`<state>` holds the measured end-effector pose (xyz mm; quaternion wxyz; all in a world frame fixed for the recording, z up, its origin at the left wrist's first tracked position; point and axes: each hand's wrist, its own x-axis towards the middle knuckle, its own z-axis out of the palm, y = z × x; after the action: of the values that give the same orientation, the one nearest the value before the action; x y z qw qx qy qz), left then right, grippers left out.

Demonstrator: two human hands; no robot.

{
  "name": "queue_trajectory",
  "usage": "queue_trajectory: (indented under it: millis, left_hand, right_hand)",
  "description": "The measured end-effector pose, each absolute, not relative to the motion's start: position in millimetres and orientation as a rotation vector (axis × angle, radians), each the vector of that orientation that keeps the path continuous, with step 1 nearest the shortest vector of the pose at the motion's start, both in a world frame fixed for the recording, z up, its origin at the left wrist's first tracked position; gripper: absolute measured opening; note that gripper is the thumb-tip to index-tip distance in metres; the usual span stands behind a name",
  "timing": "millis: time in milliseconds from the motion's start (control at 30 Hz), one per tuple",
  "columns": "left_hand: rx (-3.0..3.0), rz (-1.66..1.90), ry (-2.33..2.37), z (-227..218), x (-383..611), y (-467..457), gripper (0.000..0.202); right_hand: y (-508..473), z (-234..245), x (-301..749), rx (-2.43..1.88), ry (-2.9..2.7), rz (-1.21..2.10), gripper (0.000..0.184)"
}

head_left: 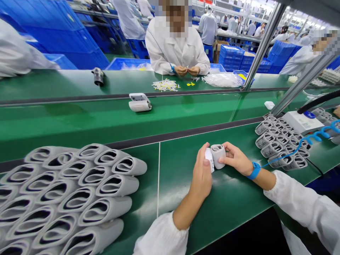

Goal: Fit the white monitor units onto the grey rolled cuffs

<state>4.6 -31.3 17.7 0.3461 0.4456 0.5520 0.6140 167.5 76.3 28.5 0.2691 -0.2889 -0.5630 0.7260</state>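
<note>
Above the green bench, my left hand (203, 173) is closed around a small white plastic device body (209, 158). A rolled grey cuff (218, 156) sits right beside that body, and the two look like one wrist blood pressure monitor. My right hand (236, 158) pinches the cuff between thumb and fingers from the right. A blue wrist strap (255, 170) with a coiled cord is on my right wrist. The join between body and cuff is too small to make out.
Many rolled grey cuffs (106, 209) stand stacked at left; more cuffs (281, 141) are grouped at right beside a white box (302, 122). A white monitor (140, 102) lies on the green conveyor (79, 124). Across it, a person (180, 46) handles small white parts. A metal post (265, 46) rises at right.
</note>
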Motion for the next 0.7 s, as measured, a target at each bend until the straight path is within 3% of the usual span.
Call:
queue_trajectory:
  millis: [200,400,600,700]
  left_hand:
    - [1.156,1.613,1.434,22.1,6.1,-33.1,0.082]
    - [1.244,1.563,1.576,25.2,-0.3,-30.9,0.070]
    - [1.116,1.544,1.506,27.8,-7.3,-20.1,0.037]
    - [0.951,1.531,1.434,28.6,-8.6,-16.2,0.035]
  right_hand:
    - [64.3,27.1,163.2,-0.779,-1.538,1.866,0.048]
    - [64.8,26.0,164.6,-0.711,-1.663,1.596,0.059]
    - [73.3,30.5,174.4,-0.549,-1.957,1.272,0.051]
    - [74.7,33.0,176.6,-0.499,-2.066,1.196,0.049]
